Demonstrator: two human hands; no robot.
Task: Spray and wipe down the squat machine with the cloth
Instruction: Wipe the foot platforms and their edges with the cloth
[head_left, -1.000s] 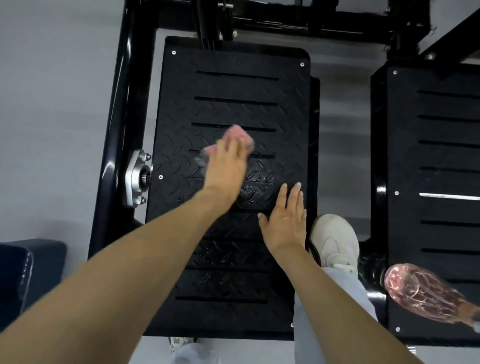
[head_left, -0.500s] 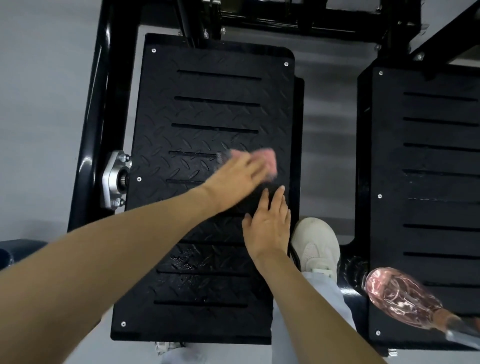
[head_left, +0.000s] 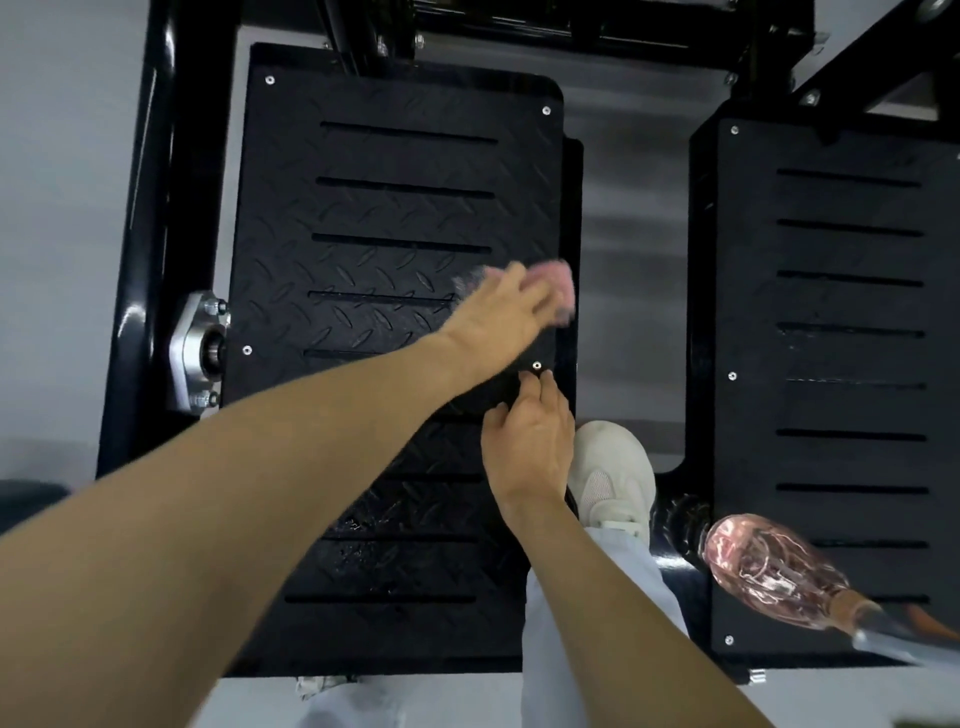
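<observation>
While your left hand (head_left: 498, 312) presses the pink cloth (head_left: 556, 283) with straight fingers onto the left footplate (head_left: 395, 208), at its right edge, the wipe looks part done.
Your right hand (head_left: 530, 447) grips nothing: its fingers are loosely bent, tips resting on the same plate just beside an edge screw. Cloth: soft, bunched, motion-blurred. Plate: black diamond-tread, long slots across, rounded corners. Wet sheen and droplets on its near half, so spraying here looks done, wiping not. Right footplate (head_left: 831, 312) shows faint streaks; whether wiped, cannot tell. Glossy black frame tube (head_left: 135, 260) and silver bearing flange (head_left: 200, 353) likely remain. Pink translucent spray bottle (head_left: 763, 571) sits near the right plate's near corner.
</observation>
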